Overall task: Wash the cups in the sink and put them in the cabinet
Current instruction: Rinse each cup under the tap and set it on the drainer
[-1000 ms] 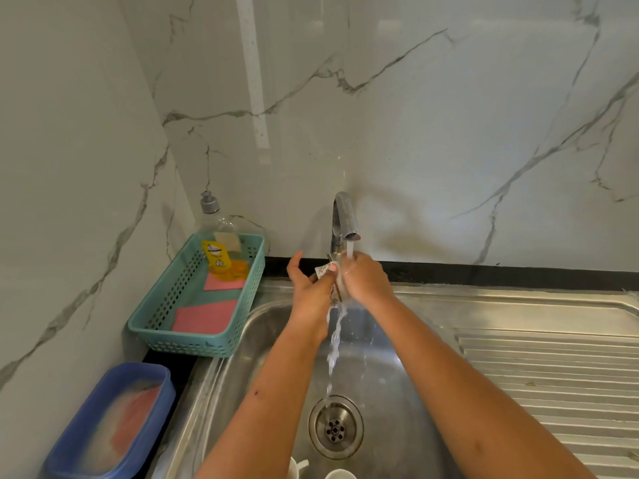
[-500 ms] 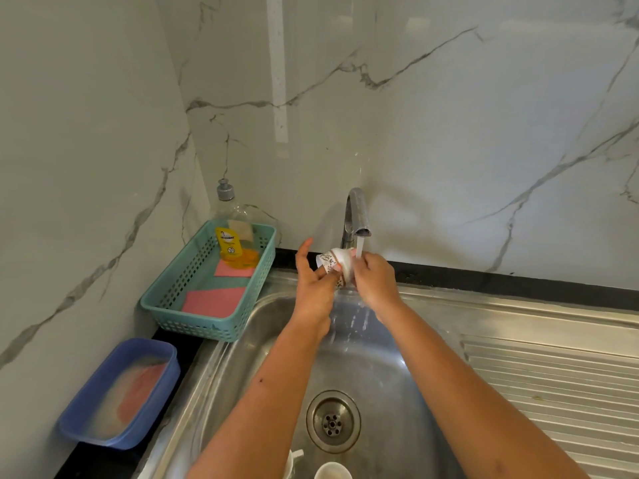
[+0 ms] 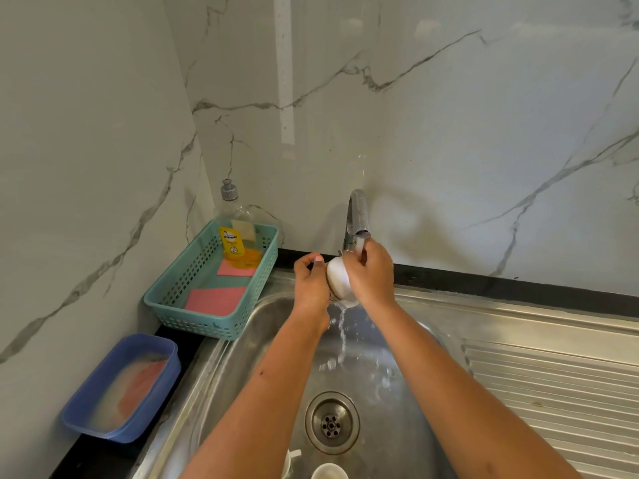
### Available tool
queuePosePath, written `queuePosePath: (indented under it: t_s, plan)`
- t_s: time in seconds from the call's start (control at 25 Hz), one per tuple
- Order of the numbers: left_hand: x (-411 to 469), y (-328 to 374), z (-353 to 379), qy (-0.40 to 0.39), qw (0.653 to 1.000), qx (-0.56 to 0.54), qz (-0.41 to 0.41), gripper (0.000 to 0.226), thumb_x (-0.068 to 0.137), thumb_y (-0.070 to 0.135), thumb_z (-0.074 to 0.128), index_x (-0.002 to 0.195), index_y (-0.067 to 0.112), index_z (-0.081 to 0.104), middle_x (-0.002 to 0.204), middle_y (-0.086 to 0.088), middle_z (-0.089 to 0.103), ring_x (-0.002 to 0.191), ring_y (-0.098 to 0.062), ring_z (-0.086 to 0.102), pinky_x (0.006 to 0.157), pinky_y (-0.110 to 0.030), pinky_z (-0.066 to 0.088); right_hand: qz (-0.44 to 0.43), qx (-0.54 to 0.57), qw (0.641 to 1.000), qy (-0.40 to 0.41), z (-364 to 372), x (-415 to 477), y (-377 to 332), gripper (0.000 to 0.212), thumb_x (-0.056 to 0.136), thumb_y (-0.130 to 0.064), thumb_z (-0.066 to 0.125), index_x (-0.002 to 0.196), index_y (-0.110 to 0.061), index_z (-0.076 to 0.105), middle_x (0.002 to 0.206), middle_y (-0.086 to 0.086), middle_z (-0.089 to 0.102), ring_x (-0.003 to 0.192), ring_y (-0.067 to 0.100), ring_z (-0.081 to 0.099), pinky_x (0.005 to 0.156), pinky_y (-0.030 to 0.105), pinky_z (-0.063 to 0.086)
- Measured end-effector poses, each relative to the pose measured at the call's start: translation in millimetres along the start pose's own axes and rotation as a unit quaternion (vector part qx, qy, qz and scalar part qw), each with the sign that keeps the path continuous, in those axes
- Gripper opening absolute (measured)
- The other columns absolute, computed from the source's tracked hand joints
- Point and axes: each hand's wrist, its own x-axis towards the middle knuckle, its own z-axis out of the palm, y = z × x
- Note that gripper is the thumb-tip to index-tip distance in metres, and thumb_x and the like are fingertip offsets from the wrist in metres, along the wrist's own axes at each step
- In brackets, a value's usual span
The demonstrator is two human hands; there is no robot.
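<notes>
The sink (image 3: pixel 242 357) takes water running from the tap (image 3: pixel 358 216). The right hand (image 3: pixel 370 274) is curled over the cup (image 3: pixel 337 276), and the left hand (image 3: pixel 311 281) grips its left end. The cup is held under the tap, on its side, long axis left-right. The fingers hide its mouth. Two spare cups (image 3: pixel 328 471) sit in the sink at the frame's bottom edge, cut off.

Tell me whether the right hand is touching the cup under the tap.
Touching. The head view shows the right hand curled over the white cup, with no gap between them.
</notes>
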Motion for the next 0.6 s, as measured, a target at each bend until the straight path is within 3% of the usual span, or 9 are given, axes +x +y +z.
queuePosePath:
  t_s: [0.08,0.2,0.32,0.48,0.6]
  plan:
    - [1,3,3,-0.001,1.000,0.009,0.005,0.009,0.100,0.026,0.043,0.108,0.025,0.046,0.101,-0.005,0.057,0.090,-0.025,0.059,0.071,-0.038,0.053,0.142,0.125,0.978,-0.085,-2,-1,-9,0.012,0.083,-0.024,0.055,0.090,-0.016,0.059,0.096,0.011,0.059,0.088,0.028,0.057,0.077,0.039,0.045]
    - [3,9,5,-0.012,0.999,0.018,0.025,0.006,0.091,0.014,0.054,0.087,0.019,0.054,0.091,-0.012,0.063,0.078,-0.027,0.063,0.065,-0.037,0.055,0.321,0.292,0.881,-0.191,-13,-5,-15,0.020,0.084,-0.031,0.057,0.091,-0.013,0.062,0.094,0.014,0.065,0.084,0.030,0.061,0.074,0.039,0.047]
    - [7,14,6,-0.034,0.998,0.019,0.043,0.012,0.085,0.006,0.058,0.079,0.016,0.056,0.078,-0.010,0.062,0.068,-0.026,0.062,0.058,-0.032,0.051,0.345,0.360,0.832,-0.243,-22,-7,-16,0.022,0.092,-0.031,0.052,0.093,-0.013,0.064,0.084,0.011,0.066,0.075,0.027,0.062,0.068,0.036,0.046]
    - [8,12,15,0.027,0.998,0.020,0.059,0.010,0.082,0.006,0.062,0.083,0.013,0.056,0.078,-0.008,0.063,0.065,-0.021,0.061,0.058,-0.030,0.050,0.346,0.406,0.828,-0.174,-15,-8,-16,0.020,0.091,-0.025,0.050,0.087,-0.010,0.063,0.074,0.010,0.063,0.067,0.023,0.061,0.060,0.030,0.046]
    - [6,3,24,0.028,0.999,0.005,0.046,0.016,0.081,0.014,0.067,0.088,0.019,0.055,0.092,-0.009,0.066,0.077,-0.023,0.067,0.070,-0.037,0.058,0.353,0.439,0.817,-0.122,-8,-10,-11,0.021,0.090,-0.026,0.048,0.081,-0.012,0.062,0.068,0.007,0.063,0.058,0.018,0.062,0.057,0.028,0.045]
